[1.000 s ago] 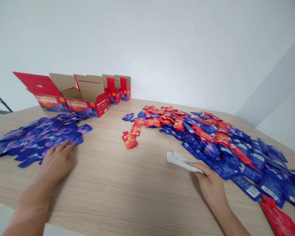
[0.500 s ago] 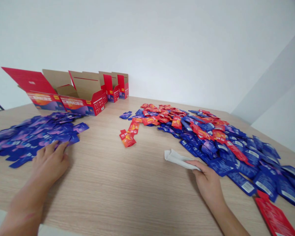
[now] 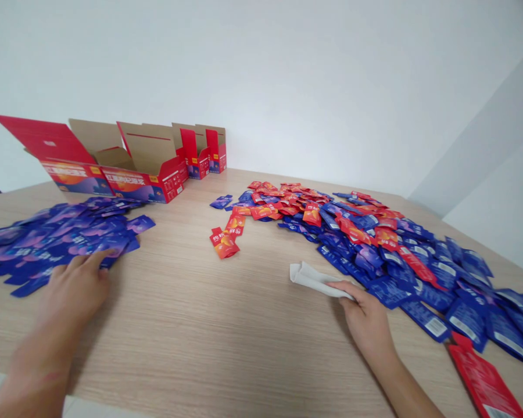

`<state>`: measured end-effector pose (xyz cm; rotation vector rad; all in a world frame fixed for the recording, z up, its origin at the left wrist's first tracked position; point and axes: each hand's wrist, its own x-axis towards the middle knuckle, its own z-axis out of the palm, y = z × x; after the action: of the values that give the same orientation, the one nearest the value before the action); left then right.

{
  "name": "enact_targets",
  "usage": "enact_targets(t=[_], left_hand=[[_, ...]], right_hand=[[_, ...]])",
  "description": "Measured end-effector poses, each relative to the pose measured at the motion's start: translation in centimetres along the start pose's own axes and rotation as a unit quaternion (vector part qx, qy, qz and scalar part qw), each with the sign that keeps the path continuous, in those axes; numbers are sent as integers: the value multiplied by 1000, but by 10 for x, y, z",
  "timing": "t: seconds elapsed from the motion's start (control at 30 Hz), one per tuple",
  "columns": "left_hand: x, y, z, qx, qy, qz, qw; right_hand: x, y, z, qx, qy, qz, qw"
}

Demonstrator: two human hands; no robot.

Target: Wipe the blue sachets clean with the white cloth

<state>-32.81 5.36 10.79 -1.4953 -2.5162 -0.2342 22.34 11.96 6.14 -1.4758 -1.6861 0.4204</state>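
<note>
My left hand (image 3: pixel 74 284) lies with its fingers apart on the near edge of a spread of flat blue-purple sachets (image 3: pixel 65 241). My right hand (image 3: pixel 364 310) grips the end of a folded white cloth (image 3: pixel 314 280) on the tabletop. Just beyond that hand sits a large heap of mixed blue and red sachets (image 3: pixel 366 241). A few red-orange sachets (image 3: pixel 224 244) lie apart in the middle, and a big red sachet (image 3: pixel 483 377) lies at the lower right.
Open red-printed cardboard boxes (image 3: pixel 142 174) stand in a row along the far edge of the light wood table (image 3: pixel 192 331), with smaller ones (image 3: pixel 198 152) beyond them. White walls rise behind. The table's near edge shows at lower left.
The whole view has drifted left and slightly up. My left hand has slid left along the blue sachets. My right hand still grips the cloth.
</note>
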Motion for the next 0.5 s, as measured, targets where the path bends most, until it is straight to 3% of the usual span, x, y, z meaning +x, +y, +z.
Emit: enact_targets(t=[0.2, 0.4, 0.5], left_hand=[[17, -7, -1, -13, -2, -5, 1000], [25, -18, 5, -4, 32, -15, 999], [26, -25, 15, 0, 54, 21, 998]], right_hand=[[-1, 2, 1, -4, -5, -6, 1000], [-2, -1, 1, -12, -12, -27, 999], [-2, -5, 1, -17, -25, -41, 999]])
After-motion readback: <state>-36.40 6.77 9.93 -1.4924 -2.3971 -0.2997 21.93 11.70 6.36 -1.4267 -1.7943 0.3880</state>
